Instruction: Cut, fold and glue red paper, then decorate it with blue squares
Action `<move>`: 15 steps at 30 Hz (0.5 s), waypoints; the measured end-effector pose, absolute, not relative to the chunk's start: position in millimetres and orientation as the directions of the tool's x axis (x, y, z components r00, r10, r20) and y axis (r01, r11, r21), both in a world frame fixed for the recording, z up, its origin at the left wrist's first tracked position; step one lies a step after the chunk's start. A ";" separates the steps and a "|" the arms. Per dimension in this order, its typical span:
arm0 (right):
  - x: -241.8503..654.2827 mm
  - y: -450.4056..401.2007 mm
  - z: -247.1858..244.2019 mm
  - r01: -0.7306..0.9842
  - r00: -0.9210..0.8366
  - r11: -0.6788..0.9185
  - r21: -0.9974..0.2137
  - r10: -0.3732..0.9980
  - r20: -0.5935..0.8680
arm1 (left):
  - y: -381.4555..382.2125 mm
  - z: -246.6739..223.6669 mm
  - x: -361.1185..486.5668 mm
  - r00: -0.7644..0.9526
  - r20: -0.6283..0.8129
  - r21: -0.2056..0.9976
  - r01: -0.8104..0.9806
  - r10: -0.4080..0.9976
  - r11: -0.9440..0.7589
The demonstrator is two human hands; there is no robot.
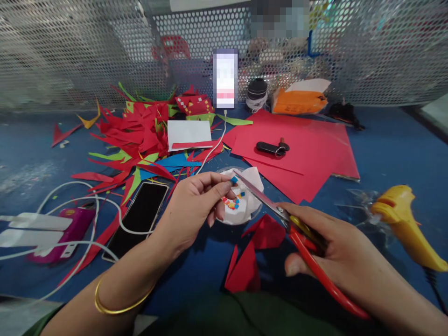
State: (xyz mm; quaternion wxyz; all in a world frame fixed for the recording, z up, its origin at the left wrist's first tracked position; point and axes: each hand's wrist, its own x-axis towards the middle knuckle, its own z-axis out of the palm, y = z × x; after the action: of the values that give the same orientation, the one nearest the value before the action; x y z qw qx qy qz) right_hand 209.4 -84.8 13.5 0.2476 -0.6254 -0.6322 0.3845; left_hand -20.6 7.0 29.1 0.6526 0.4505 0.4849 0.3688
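Note:
A small blue piece [234, 179] is pinched between the thumb and forefinger of my left hand [201, 198]. My right hand [336, 247] grips scissors [261, 193] with red and yellow handles, and the blade tips reach close to that blue piece. Below my left fingers sits a round clear dish [241, 220] lined with white paper [251, 200]. Several tiny red, orange and blue pieces [234, 202] lie on the paper. Red folded scraps [247, 261] rest on the blue table just in front of the dish.
Red, green and blue cuttings [140, 128] pile up at the left, near a dark phone [140, 217] and white cables. Red sheets [294, 154] with keys [273, 148] lie behind. A yellow glue gun [406, 224] is at right. Perforated metal [196, 28] closes the back.

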 end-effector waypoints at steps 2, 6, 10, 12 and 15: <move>209.9 -85.0 11.5 0.612 -0.085 -0.080 -0.787 0.982 -0.166 | 6.8 29.1 -20.5 0.254 -0.296 0.946 -0.055 0.921 0.319; 210.0 -85.0 9.7 0.621 -0.114 -0.061 -0.781 0.979 -0.167 | 6.8 28.6 -19.5 0.260 -0.292 0.948 -0.052 0.920 0.315; 208.5 -84.6 11.7 0.612 -0.152 -0.027 -0.791 0.977 -0.151 | 7.0 28.8 -18.6 0.274 -0.301 0.946 -0.038 0.914 0.323; 207.6 -84.4 13.4 0.618 -0.171 -0.012 -0.786 0.974 -0.149 | 7.0 29.3 -18.7 0.277 -0.303 0.945 -0.038 0.912 0.325; 205.8 -84.2 16.3 0.626 -0.190 0.010 -0.779 0.972 -0.139 | 6.9 30.0 -18.9 0.277 -0.305 0.945 -0.029 0.911 0.325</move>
State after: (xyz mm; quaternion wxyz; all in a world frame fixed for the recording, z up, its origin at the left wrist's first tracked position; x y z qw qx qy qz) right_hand 205.8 -84.2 16.3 0.2291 -0.5938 -0.6729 0.3770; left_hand -18.9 6.9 30.0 0.6556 0.4570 0.4825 0.3586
